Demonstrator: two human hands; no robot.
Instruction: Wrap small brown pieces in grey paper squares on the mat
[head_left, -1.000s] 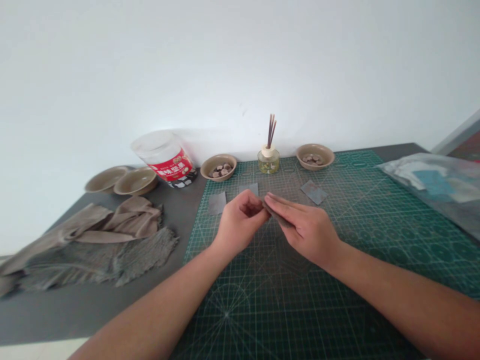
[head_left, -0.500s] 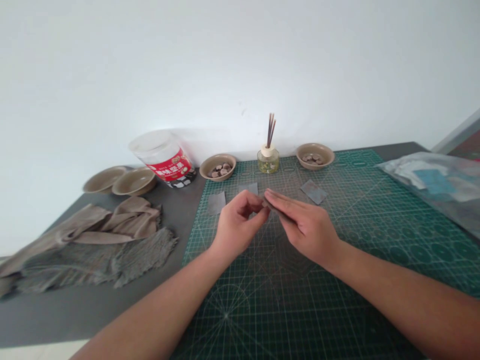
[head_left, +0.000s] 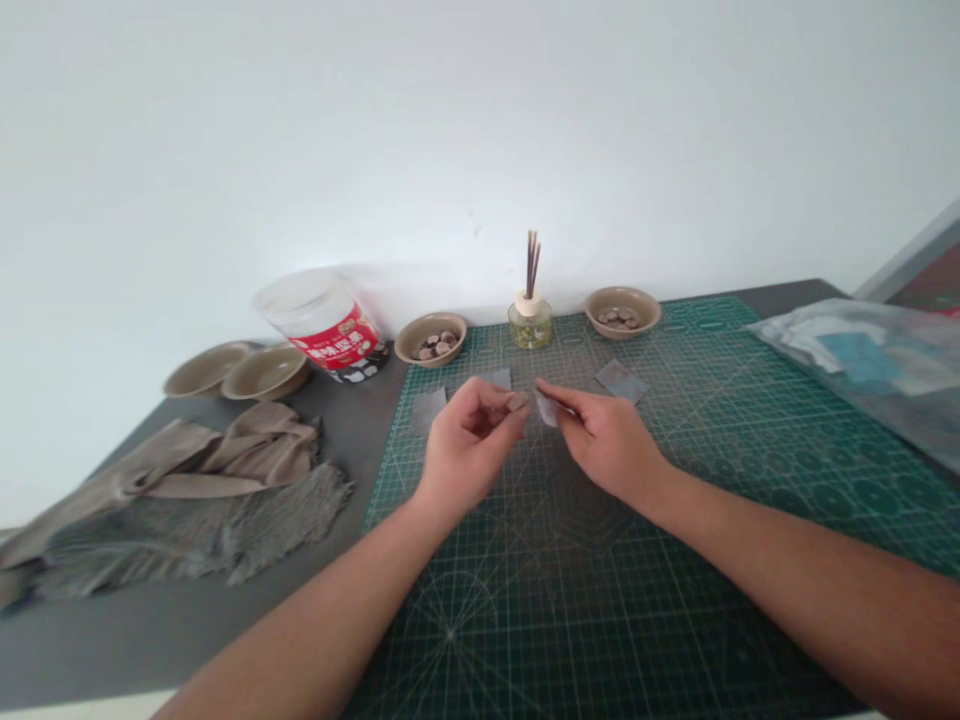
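Observation:
Above the green cutting mat, my left hand pinches a small brownish round piece between thumb and fingers. Just to its right, my right hand grips a thin grey sheet, with the fingers stretched along it. A small gap separates the two held things. Grey squares lie on the mat: one at the left, one partly behind my left hand, and one behind my right hand.
Bowls with round pieces stand at the back left and back right, a reed diffuser between them. Further left are a tub, two bowls and crumpled cloth. A plastic bag lies right.
My hands have moved slightly apart. The round piece now shows in my left fingertips, and the grey sheet shows more clearly in my right hand. The view has shifted a little.

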